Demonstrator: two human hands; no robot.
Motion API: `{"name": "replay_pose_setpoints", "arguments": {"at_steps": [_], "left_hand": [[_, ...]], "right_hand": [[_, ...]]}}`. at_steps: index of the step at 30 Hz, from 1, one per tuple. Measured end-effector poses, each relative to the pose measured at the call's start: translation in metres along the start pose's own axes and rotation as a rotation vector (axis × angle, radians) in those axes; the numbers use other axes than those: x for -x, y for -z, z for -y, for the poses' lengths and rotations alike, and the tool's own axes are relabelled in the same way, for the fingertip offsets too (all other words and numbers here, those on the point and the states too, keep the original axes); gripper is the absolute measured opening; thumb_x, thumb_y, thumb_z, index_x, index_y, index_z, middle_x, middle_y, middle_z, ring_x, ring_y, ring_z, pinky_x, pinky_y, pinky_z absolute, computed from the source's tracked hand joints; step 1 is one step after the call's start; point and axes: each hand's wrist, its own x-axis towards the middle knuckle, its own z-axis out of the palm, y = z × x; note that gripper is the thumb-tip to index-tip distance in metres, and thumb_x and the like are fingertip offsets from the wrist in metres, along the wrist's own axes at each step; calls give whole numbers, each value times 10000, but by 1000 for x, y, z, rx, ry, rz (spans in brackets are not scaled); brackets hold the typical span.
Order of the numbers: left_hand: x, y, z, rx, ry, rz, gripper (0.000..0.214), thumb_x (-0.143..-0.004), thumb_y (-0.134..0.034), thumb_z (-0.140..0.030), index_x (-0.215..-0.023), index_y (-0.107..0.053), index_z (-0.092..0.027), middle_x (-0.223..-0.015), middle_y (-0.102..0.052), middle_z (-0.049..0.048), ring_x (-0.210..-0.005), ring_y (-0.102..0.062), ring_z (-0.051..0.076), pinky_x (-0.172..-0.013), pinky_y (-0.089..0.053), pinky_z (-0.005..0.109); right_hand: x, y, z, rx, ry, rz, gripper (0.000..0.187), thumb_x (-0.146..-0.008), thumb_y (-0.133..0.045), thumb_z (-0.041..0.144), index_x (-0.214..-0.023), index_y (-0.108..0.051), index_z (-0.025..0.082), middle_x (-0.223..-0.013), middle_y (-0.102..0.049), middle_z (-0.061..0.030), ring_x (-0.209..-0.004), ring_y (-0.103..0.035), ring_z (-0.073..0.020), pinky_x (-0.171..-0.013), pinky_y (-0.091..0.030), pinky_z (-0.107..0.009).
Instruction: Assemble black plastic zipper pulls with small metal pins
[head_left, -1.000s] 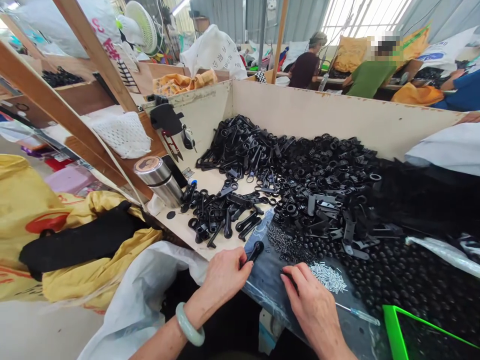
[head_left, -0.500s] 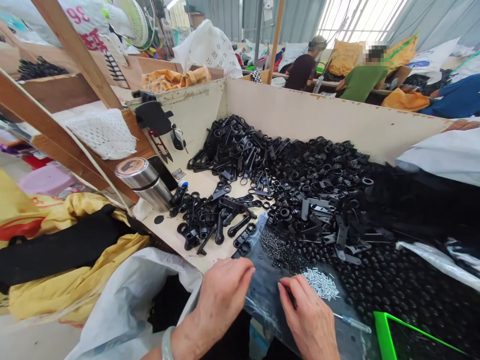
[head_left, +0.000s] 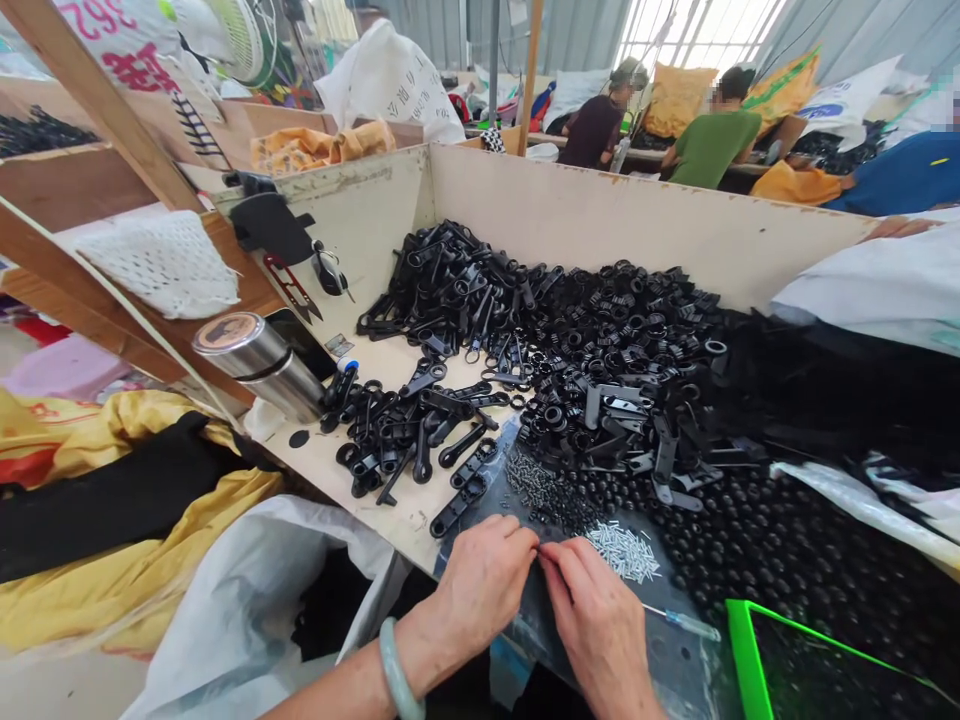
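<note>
Head view: my left hand [head_left: 487, 575] and right hand [head_left: 598, 608] meet at the fingertips above the table [head_left: 694, 680].
Both are pinched closed, on what I cannot tell; silver pins [head_left: 624, 552] lie just beside my right.

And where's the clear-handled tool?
In the head view, the clear-handled tool lies on the dark worktop, just right of the right hand, toward the green frame.

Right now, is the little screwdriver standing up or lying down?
Lying down: the screwdriver stretches flat along the dark work surface beside the right hand.
</note>
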Motion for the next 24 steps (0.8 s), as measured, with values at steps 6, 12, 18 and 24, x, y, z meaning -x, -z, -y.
{"name": "replay_pose_setpoints", "arguments": {"at_steps": [6,12,18,24], "left_hand": [[11,11,2,413,154,-35,178,-954,-596,-200,-873,-753,-222,-810,-721,-8,-751,-646,147,-697,-463,249],[24,17,-1,658,427,-53,144,-859,-655,-228,-833,-796,-209,-764,-740,3,-706,-625,148,-646,-431,243],[23,12,-4,1059,657,-22,135,-753,-712,-279,-766,-721,-146,-586,-616,-24,-534,-497,96,-527,-335,212],[19,17,-6,1276,796,1,327,-727,-743,-463,-779,-673,-148,-496,-580,-22,-405,-295,57,-429,-141,232]], "right_hand": [[-11,14,2,-213,30,46,260,-1063,-435,282,-1031,-688,234,-901,-707,-41,-800,-700,-156,-716,-537,-239],[-16,12,-11,14,-8,20,360,-1081,-365,401,-989,-683,257,-887,-712,-11,-700,-713,-148,-597,-516,-245],[-24,0,-16,180,47,-5,471,-1093,-260,437,-913,-658,263,-785,-672,5,-572,-684,-125,-445,-433,-256],[-26,5,-17,173,42,67,473,-1088,-261,482,-915,-650,275,-804,-684,20,-601,-702,-124,-464,-446,-254]]}}
